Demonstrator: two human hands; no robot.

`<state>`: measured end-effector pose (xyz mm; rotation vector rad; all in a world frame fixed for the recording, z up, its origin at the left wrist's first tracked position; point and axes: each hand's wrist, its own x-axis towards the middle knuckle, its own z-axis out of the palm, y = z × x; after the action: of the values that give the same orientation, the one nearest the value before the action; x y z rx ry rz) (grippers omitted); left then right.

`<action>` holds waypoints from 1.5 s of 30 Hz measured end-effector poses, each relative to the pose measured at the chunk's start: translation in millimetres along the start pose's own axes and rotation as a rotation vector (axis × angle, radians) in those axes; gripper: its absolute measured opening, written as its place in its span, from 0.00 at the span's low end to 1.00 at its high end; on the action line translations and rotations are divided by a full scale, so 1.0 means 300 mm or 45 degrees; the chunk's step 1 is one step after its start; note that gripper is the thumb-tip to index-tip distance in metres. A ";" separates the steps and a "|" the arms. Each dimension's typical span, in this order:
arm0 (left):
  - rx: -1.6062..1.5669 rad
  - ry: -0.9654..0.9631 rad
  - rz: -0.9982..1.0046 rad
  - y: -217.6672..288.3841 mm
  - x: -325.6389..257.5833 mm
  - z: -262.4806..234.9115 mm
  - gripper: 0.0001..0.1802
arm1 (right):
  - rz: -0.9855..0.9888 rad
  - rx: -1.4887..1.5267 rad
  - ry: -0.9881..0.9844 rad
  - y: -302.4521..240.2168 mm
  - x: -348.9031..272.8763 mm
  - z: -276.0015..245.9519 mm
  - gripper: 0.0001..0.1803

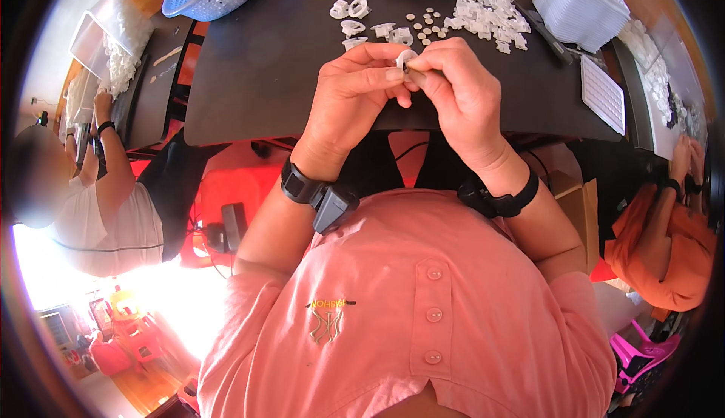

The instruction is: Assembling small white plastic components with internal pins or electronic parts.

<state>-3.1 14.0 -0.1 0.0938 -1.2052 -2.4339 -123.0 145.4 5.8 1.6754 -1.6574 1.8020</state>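
I see left hand (pixel 351 89) and right hand (pixel 462 89) pinching a small white part (pixel 405 57) over the tabletop (pixel 260 63). Its curved edge points away from the wearer; long axis unclear. Yellow lettering (pixel 328 304) marks the pink shirt (pixel 491 305).

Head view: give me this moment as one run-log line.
left hand: pinching small white part; right hand: pinching same part; beyond hands on dark table: small discs, pile of white pieces
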 end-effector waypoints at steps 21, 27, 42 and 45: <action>-0.010 0.107 0.013 0.007 -0.015 0.018 0.13 | 1.132 0.648 -0.243 -0.007 0.116 -0.078 0.03; -0.157 0.098 0.018 0.012 -0.010 0.005 0.14 | 0.381 -0.654 -0.323 0.105 0.111 -0.103 0.05; -0.112 0.050 0.035 -0.004 -0.013 -0.028 0.17 | 0.084 -0.880 -0.416 0.060 0.063 -0.111 0.05; -0.168 0.045 0.047 0.001 -0.011 -0.019 0.14 | -0.012 -0.920 -0.433 0.075 0.060 -0.101 0.06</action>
<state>1.3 11.0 -3.8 0.0748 -1.0191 -2.4614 -163.5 151.2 14.5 1.6594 -2.0740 0.7542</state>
